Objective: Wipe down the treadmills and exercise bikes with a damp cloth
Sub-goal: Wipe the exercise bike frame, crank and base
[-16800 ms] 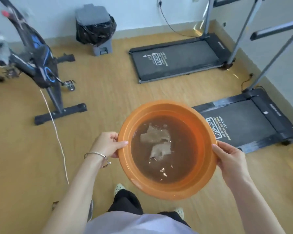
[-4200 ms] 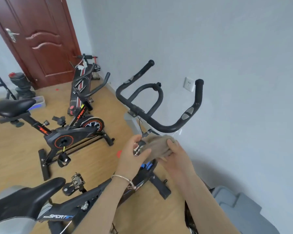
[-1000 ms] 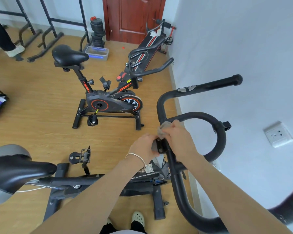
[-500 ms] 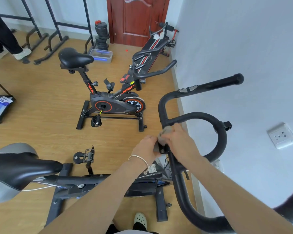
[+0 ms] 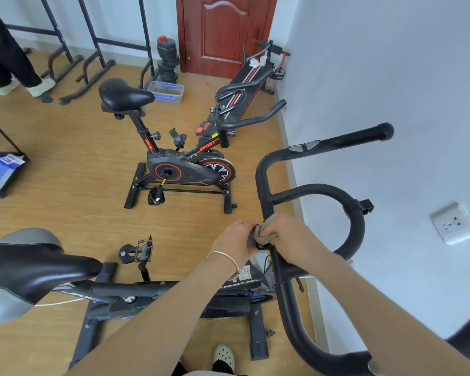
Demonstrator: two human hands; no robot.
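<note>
Cloth (image 5: 260,234), crumpled grey-brown, against curved matte-black handlebar (image 5: 261,185)

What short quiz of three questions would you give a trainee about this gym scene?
1. True or false: the crumpled grey-brown cloth lies in an orange basin.
2. The cloth is pressed against: A) the black curved tubular handlebar; B) a black padded saddle; C) a red-brown wooden door.
3. Fill in: ___ hands grip the cloth.
Key: 1 false; 2 A; 3 two, the left hand and the right hand.
</note>
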